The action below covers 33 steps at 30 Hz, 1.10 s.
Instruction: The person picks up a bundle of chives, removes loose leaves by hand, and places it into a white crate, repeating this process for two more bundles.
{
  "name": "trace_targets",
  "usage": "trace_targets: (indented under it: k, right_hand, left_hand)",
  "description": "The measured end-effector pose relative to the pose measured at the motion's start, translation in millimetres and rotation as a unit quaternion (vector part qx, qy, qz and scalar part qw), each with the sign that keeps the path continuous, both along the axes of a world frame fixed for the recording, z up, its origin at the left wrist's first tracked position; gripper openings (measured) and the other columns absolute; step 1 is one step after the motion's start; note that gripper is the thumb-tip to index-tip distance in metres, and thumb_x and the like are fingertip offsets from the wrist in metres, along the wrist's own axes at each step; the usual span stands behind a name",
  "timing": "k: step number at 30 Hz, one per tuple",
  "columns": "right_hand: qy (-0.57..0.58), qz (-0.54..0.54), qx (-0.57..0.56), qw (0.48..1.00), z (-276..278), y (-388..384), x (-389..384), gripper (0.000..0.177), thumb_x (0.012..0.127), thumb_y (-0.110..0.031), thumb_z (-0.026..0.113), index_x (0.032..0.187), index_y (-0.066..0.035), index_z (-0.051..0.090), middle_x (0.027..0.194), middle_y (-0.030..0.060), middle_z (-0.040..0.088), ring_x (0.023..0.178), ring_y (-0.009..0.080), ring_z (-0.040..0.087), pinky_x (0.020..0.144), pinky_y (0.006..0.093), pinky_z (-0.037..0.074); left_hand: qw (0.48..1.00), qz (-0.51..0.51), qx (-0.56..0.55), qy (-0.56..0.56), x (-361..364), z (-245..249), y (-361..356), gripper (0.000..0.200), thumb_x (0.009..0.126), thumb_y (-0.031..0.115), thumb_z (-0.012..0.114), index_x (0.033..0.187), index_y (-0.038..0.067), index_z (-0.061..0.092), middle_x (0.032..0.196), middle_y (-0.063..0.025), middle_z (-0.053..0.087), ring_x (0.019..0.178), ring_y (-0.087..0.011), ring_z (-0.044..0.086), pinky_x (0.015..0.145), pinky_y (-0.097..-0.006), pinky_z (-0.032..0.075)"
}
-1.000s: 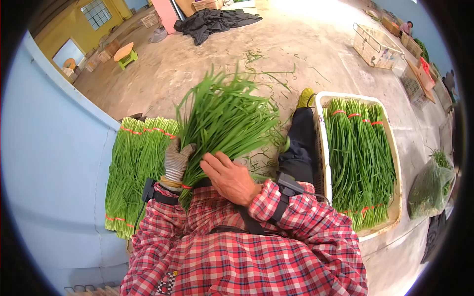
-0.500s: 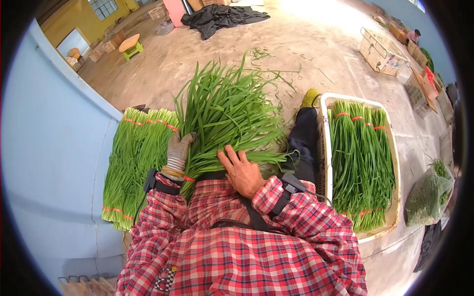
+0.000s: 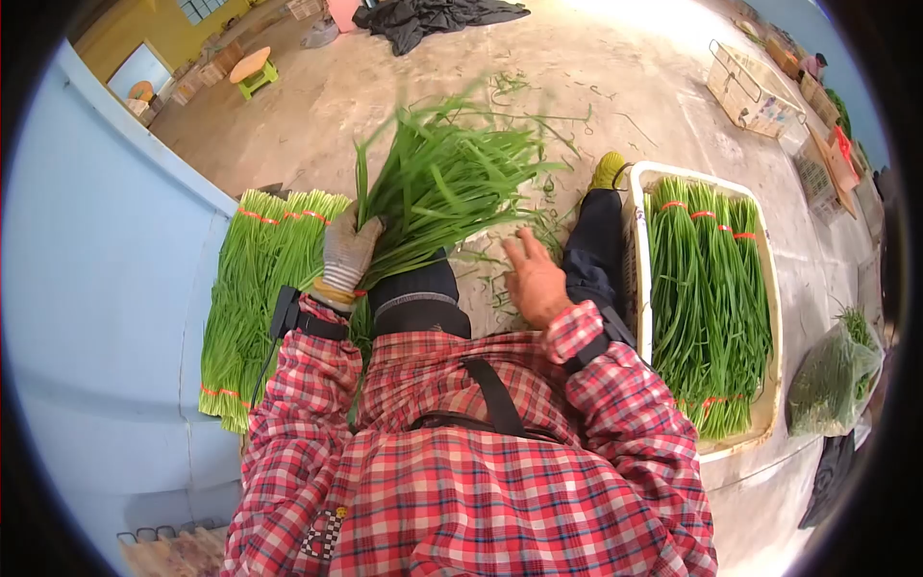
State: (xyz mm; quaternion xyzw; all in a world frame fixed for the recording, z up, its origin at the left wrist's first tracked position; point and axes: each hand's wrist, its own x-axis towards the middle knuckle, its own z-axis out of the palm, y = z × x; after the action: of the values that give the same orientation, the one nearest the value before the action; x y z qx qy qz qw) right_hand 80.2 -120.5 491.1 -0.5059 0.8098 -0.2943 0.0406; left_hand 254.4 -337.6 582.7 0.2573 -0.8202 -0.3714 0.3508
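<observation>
My left hand (image 3: 348,248), in a grey knit glove, is closed round a bunch of garlic chives (image 3: 447,178) near its banded end. The long green leaves fan out forward and to the right over my lap, their tips blurred by motion. My bare right hand (image 3: 535,279) hangs to the right of the bunch, apart from it, fingers spread and holding nothing. Left of my gloved hand lies a stack of chive bundles (image 3: 260,308) tied with red bands. On my right, a white plastic crate (image 3: 638,288) holds several more banded bundles (image 3: 707,298).
Loose leaf scraps (image 3: 510,88) litter the concrete floor ahead. A blue wall (image 3: 125,269) stands close on my left. Beyond the crate sits a clear bag of greens (image 3: 836,375). Farther off are another crate (image 3: 755,91), a small table (image 3: 252,69), a dark cloth (image 3: 423,21) and a person (image 3: 814,65).
My right hand has come off the leaves and moved right, its fingers apart. The bunch in my left hand has shifted, its leaves gathered up off my lap and swinging.
</observation>
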Motion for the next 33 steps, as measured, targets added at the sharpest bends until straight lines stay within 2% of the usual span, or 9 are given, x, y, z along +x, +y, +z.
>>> trace_targets:
  k: [3,5,7,9,19,25,27,29,33]
  right_hand:
    - [-0.028,0.025,-0.112,0.993,0,19,-6,0.035,0.079,-0.005,0.057,0.115,-0.007,0.055,0.108,0.0165,0.058,0.098,0.035,0.056,0.079,0.0432,0.048]
    - [-0.075,0.056,-0.126,0.988,0,20,-1,0.033,0.08,-0.003,0.056,0.113,-0.007,0.057,0.1,0.0164,0.06,0.091,0.0352,0.059,0.076,0.0423,0.049]
    - [-0.121,0.081,-0.143,0.979,8,8,8,0.031,0.08,-0.002,0.055,0.11,-0.006,0.058,0.092,0.0162,0.062,0.084,0.0353,0.061,0.073,0.0414,0.049]
    - [-0.129,0.114,-0.268,0.948,13,-4,18,0.031,0.08,0.0,0.054,0.11,-0.006,0.058,0.088,0.016,0.062,0.076,0.0362,0.061,0.068,0.0401,0.049]
    - [-0.142,0.042,-0.255,0.956,48,-107,33,0.027,0.082,-0.012,0.059,0.107,-0.004,0.062,0.08,0.016,0.06,0.076,0.0339,0.06,0.067,0.0416,0.046]
    - [-0.178,-0.025,-0.233,0.956,68,-119,46,0.017,0.081,-0.013,0.063,0.097,-0.007,0.062,0.07,0.0129,0.06,0.064,0.032,0.059,0.062,0.0425,0.046]
    - [-0.154,-0.008,-0.231,0.961,81,-120,45,0.017,0.079,-0.012,0.065,0.095,-0.007,0.061,0.075,0.0113,0.057,0.07,0.0306,0.059,0.065,0.0412,0.046]
    - [0.041,0.069,-0.271,0.959,91,-123,44,0.021,0.076,-0.011,0.067,0.096,-0.008,0.06,0.084,0.0099,0.053,0.082,0.029,0.056,0.069,0.0397,0.046]
    - [0.089,0.09,-0.18,0.975,89,-135,41,0.021,0.073,-0.009,0.068,0.094,-0.008,0.062,0.091,0.008,0.05,0.089,0.0282,0.053,0.072,0.0383,0.047]
  left_hand:
    - [0.997,0.04,0.025,-0.064,-5,2,-13,0.03,0.084,0.01,0.061,0.112,-0.002,0.061,0.091,-0.0098,0.068,0.079,-0.0141,0.06,0.076,-0.0276,0.048]
    - [0.987,0.044,0.078,-0.136,-13,23,-9,0.031,0.084,0.012,0.06,0.112,-0.002,0.061,0.093,-0.0091,0.068,0.079,-0.0134,0.059,0.076,-0.0276,0.048]
    - [0.991,0.005,0.116,-0.064,-13,12,-36,0.032,0.084,0.012,0.061,0.112,-0.002,0.061,0.093,-0.0091,0.068,0.08,-0.0136,0.059,0.077,-0.0282,0.048]
    - [0.978,0.014,0.189,-0.083,-23,15,-35,0.034,0.082,0.014,0.063,0.113,-0.001,0.061,0.093,-0.0089,0.068,0.08,-0.0139,0.059,0.077,-0.0282,0.048]
    - [0.953,-0.021,0.28,-0.118,-31,10,-68,0.039,0.08,0.024,0.065,0.111,-0.001,0.062,0.091,-0.0085,0.067,0.076,-0.018,0.062,0.071,-0.032,0.05]
    - [0.948,0.006,0.169,-0.271,-32,26,-66,0.044,0.081,0.031,0.063,0.11,-0.001,0.062,0.094,-0.0172,0.068,0.084,-0.0251,0.063,0.078,-0.0344,0.048]
    - [0.954,-0.007,0.156,-0.254,-31,9,-78,0.048,0.081,0.035,0.062,0.113,0.0,0.061,0.098,-0.019,0.067,0.09,-0.0285,0.063,0.082,-0.0359,0.047]
    - [0.965,-0.036,0.107,-0.236,-29,3,-79,0.047,0.081,0.036,0.062,0.113,0.002,0.061,0.1,-0.019,0.067,0.093,-0.0296,0.063,0.084,-0.0363,0.047]
    - [0.969,-0.062,0.107,-0.212,-26,13,-67,0.048,0.083,0.041,0.058,0.109,0.001,0.064,0.099,-0.022,0.066,0.092,-0.0347,0.062,0.083,-0.0379,0.048]
